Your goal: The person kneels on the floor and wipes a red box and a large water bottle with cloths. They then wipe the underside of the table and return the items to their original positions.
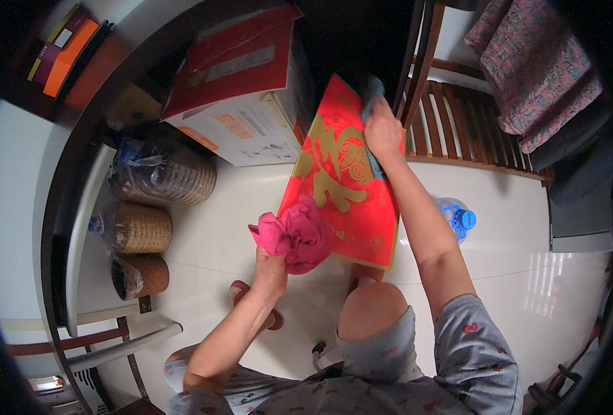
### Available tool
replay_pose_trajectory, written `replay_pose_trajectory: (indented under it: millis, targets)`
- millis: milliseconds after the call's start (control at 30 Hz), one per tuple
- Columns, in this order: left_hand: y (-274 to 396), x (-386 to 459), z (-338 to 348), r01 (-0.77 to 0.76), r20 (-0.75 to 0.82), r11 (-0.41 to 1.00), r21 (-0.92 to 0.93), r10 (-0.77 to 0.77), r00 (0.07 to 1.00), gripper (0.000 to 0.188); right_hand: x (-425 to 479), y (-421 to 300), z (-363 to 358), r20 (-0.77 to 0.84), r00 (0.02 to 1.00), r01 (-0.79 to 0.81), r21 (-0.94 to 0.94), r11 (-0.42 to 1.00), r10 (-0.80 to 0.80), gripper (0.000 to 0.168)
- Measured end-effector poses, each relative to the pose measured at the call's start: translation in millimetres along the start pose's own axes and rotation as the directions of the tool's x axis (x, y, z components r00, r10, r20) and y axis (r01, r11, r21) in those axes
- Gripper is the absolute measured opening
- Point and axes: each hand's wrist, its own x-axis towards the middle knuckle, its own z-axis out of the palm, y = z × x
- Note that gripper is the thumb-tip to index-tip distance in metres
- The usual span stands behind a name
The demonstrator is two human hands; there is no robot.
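A red board or folder with gold decoration (337, 171) stands tilted in front of me, its lower end near my knee. My left hand (272, 270) is closed around a bunched pink cloth (306, 236), which covers the board's lower left edge. At the board's upper right, my right hand (384, 129) presses a blue-grey cloth (372, 96) to it; the cloth's top end is blurred and part of it shows below the wrist.
A red and white cardboard box (244, 124) stands behind, left of the board. Large plastic jugs (182, 176) and a brown bin (153, 275) line the left. On the right are a slatted wooden rack (456, 124) and a blue-capped water bottle (462, 220) on the floor.
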Motion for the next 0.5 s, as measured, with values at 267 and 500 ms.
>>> replay_pose_trajectory:
  millis: [267, 500]
  targets:
    - [-35.9, -7.4, -4.3, 0.050, -0.131, 0.982, -0.184, -0.074, 0.989, 0.031, -194.1, 10.4, -63.0, 0.483, 0.876, -0.049, 0.101, 0.994, -0.006, 0.050]
    - [-57.4, -7.7, -17.6, -0.003, -0.019, 0.992, -0.125, 0.001, 1.000, 0.035, -195.1, -80.3, -96.7, 0.408, 0.630, 0.307, 0.651, 0.694, -0.661, 0.051]
